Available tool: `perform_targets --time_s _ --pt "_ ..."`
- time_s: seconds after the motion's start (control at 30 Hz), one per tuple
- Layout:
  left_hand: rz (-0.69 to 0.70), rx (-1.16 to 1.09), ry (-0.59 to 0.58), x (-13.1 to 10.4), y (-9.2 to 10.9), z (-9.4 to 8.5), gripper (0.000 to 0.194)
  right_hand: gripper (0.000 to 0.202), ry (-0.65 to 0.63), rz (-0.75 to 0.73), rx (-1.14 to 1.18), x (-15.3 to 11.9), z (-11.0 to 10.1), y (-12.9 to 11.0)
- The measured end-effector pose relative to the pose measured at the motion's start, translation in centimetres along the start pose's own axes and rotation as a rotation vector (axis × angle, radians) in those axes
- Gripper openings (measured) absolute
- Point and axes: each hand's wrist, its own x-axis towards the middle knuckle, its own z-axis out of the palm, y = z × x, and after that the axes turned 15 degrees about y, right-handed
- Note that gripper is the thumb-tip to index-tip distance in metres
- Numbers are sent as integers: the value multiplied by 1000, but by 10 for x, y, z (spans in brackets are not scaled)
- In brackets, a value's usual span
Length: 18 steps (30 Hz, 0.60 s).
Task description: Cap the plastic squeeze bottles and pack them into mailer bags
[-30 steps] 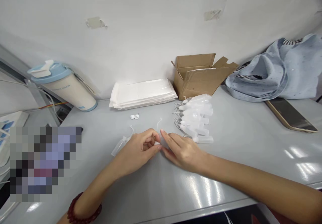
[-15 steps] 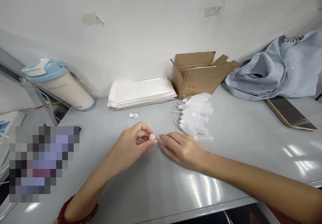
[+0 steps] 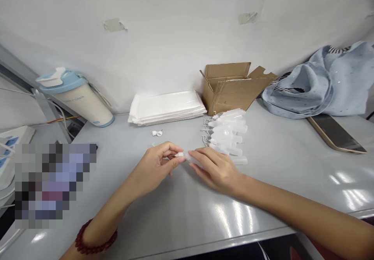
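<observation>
Near the middle of the grey table, my left hand pinches a small white cap between thumb and fingers. Just right of it, my right hand has its fingers closed on a translucent plastic bottle, mostly hidden by the fingers. Cap and bottle end are very close; whether they touch cannot be made out. Behind my right hand lies a row of several translucent bottles with thin strings at their left ends. Two small white pieces lie beyond my left hand.
Along the wall stand a cream and blue tumbler, a stack of white packets and an open cardboard box. A blue cloth bag and a phone are at right. A pixelated patch covers something at left.
The cap in my left hand has turned and now points toward the left. Both hands are slightly farther right, and a little more of the bottle's end shows. The camera view has shifted slightly.
</observation>
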Motion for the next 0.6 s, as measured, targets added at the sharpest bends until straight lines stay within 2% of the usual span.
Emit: perform_targets --time_s 0.23,0.6 --pt "-28 -115 -98 3 1 0 26 27 -51 90 129 1 -2 -3" --pt "-92 -164 -67 1 -8 12 23 29 -39 94 217 -2 -1 -6"
